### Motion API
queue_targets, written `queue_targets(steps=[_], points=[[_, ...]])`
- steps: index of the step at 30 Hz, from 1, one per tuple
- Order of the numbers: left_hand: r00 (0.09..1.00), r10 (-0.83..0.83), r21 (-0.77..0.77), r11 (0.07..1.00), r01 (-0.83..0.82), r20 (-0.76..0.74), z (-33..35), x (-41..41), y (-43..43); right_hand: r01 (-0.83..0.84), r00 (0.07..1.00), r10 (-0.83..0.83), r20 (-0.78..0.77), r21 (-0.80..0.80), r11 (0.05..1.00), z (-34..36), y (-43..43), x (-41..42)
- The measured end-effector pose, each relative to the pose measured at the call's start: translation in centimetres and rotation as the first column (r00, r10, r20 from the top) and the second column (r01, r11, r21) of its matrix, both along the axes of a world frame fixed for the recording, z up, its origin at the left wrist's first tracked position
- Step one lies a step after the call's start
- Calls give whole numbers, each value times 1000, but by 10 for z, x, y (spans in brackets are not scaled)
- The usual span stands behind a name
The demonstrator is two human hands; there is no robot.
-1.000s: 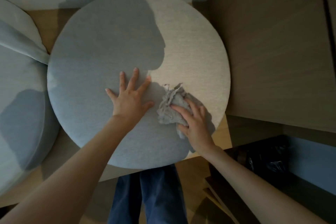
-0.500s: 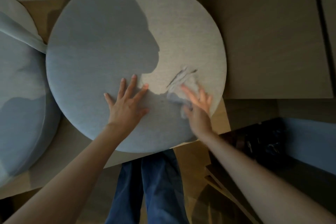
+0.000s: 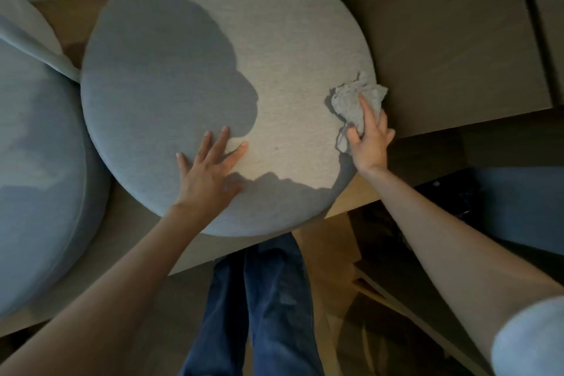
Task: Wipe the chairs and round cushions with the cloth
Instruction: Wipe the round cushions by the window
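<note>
A large round grey cushion [image 3: 293, 49] lies flat on a wooden bench, partly in sunlight and partly in shadow. My left hand [image 3: 210, 174] rests flat on its near part with the fingers spread, holding nothing. A crumpled grey cloth [image 3: 351, 101] sits at the cushion's right edge, pressed down by my right hand [image 3: 370, 139], whose fingers grip it. A second round cushion [image 3: 36, 180] lies to the left, touching the first.
The wooden bench [image 3: 137, 232] carries both cushions. A brown cabinet face [image 3: 451, 33] stands close on the right. My legs in blue jeans [image 3: 262, 305] are below the bench edge. Wooden floor and dark items [image 3: 451, 195] lie at the lower right.
My right hand has swept the cloth from the cushion's near middle out to its right edge. My left hand has stayed flat on the cushion.
</note>
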State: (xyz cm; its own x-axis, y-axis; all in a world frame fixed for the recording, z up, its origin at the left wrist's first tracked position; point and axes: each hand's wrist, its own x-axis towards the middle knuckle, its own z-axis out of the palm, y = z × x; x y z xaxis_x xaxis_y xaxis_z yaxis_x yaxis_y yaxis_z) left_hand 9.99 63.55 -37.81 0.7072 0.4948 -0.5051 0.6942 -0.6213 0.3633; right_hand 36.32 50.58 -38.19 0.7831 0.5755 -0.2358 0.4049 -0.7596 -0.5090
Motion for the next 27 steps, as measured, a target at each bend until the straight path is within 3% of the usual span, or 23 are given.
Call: queue_targets(steps=[3,8,11,15,17,20,22,27], points=[[1000,-14,-2,1000,14,-11,-1,-5,-3,-29,1000,29,12,76,997,-7,-15,-54],[998,-20,-8,1000,19,-52,-2,-2,-2,-250,941,277,-193,153,956,-6,-55,-169],[996,-58,3,998,58,-71,-2,-3,0,-313,908,358,-217,219,924,5,-62,-158],[998,-58,15,998,58,-31,-5,-6,1,-96,993,107,-50,175,980,17,-53,-72],[999,-49,21,999,49,-5,-8,-7,1,60,990,-47,-131,102,993,13,-46,-45],[999,-43,30,999,43,4,-11,-8,1,162,968,-146,-203,67,985,2,-45,-70],[999,-44,35,998,44,-11,-11,-8,1,164,971,-143,-194,95,982,-1,-52,-114],[997,-58,27,998,60,-59,-6,-6,4,9,922,62,-383,180,984,6,-56,-207]])
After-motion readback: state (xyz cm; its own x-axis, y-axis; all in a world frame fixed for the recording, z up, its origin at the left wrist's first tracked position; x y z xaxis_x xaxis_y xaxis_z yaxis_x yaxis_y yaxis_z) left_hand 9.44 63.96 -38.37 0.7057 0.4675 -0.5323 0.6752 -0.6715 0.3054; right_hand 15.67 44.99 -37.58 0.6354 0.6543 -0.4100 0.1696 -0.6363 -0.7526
